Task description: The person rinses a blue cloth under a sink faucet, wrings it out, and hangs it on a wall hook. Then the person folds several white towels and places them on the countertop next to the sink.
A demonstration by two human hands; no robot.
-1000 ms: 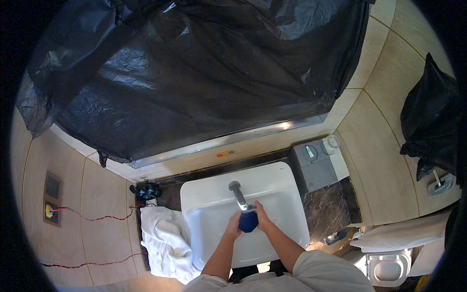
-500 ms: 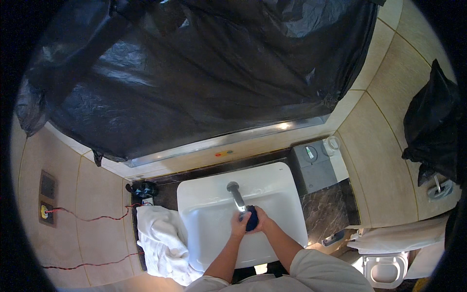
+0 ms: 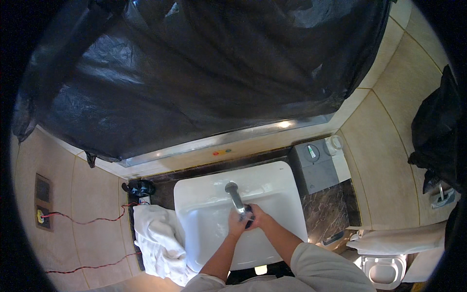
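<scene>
Over the white sink basin (image 3: pixel 204 248), both my hands are together just below the chrome faucet (image 3: pixel 233 194). Between them is a small, dark navy, rounded object (image 3: pixel 249 223), its kind not clear. My left hand (image 3: pixel 236 225) is closed against its left side, with the fingers somewhat blurred. Wrapped round its right side is my right hand (image 3: pixel 259 217). A bright glint at the spout's end falls on the object and may be running water. Fingers hide much of the object.
A crumpled white towel (image 3: pixel 158 238) hangs at the basin's left, near a small black bundle (image 3: pixel 140 187). Grey boxes (image 3: pixel 314 168) stand on the dark marble counter (image 3: pixel 326 209) to the right. Red wires (image 3: pixel 87 222) cross the left wall. A toilet (image 3: pixel 384 270) is at lower right.
The dark object has turned or shifted under the spout, and less of it shows between my hands. Both hands stay in nearly the same place; the view has shifted slightly.
</scene>
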